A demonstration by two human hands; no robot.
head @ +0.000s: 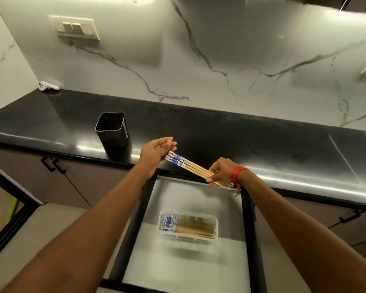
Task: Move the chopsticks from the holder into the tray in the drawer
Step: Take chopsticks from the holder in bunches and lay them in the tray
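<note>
A bundle of wooden chopsticks (190,164) with blue-and-white patterned tops is held level above the back edge of the open drawer (248,225). My right hand (221,171) grips their thin ends. My left hand (156,152) has its palm and fingers against the patterned ends. The dark square holder (112,131) stands on the black counter to the left and looks empty. A clear plastic tray (214,219) lies in the drawer below my hands, with several chopsticks (188,227) lying flat in it.
The glossy black counter (251,136) runs across the view under a marble wall. A white object (48,86) lies at the far left back of the counter. Cabinet doors with black handles (53,164) flank the drawer.
</note>
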